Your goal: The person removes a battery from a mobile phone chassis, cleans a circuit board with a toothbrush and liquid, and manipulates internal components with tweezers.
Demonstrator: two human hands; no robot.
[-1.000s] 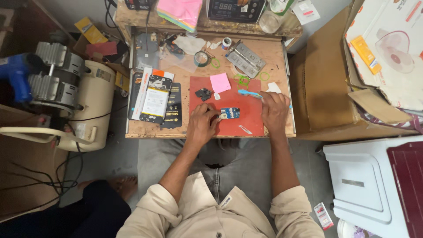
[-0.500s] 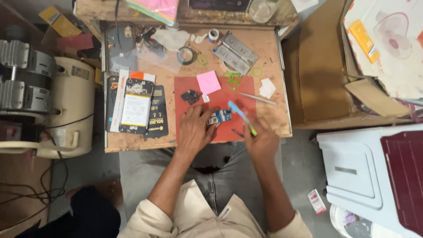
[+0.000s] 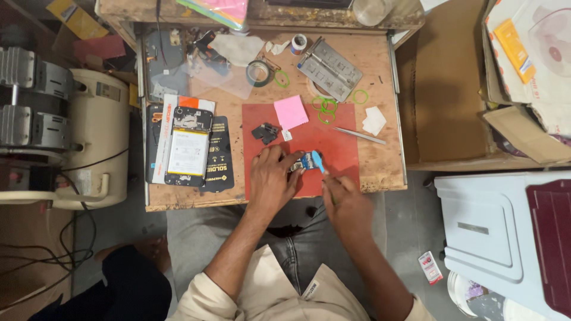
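Left hand (image 3: pixel 270 178) pins a small circuit board (image 3: pixel 304 161) to the red mat (image 3: pixel 333 148) — right hand (image 3: pixel 348 205), closed on a blue brush (image 3: pixel 318 161), scrubs it; opened phone (image 3: pixel 187 148) lies unassembled.

the left hand (image 3: pixel 270 181) hides most of the small blue part (image 3: pixel 308 160), too small to identify.

Bare red mat (image 3: pixel 333 148) lies open beyond both hands. Obstacles ring it: pink note (image 3: pixel 291 112) and small black parts (image 3: pixel 264 132) (left), green rubber bands (image 3: pixel 325 109) behind, tweezers (image 3: pixel 358 135) right, opened phone (image 3: pixel 188 145) further left.
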